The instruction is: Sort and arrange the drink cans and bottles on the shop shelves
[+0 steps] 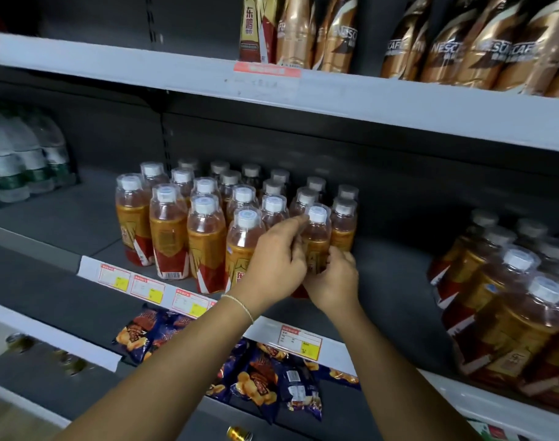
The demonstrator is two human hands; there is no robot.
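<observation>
On the middle shelf [383, 281] stand several rows of amber drink bottles [205, 230] with white caps and gold-and-red labels. At the front right of this block is one such bottle [318, 233], held between both hands. My left hand [278, 259] grips its left side, fingertips up near the shoulder. My right hand [333, 278] curls round its lower right side. The bottle's base is hidden behind my hands.
A second group of the same bottles [507, 300] fills the shelf's right end. Water bottles [20, 154] stand far left. Gold coffee bottles [462, 43] line the upper shelf. Blue snack bags [262, 374] and a gold can top [240, 434] lie below. Price tags [182, 300] edge the shelf.
</observation>
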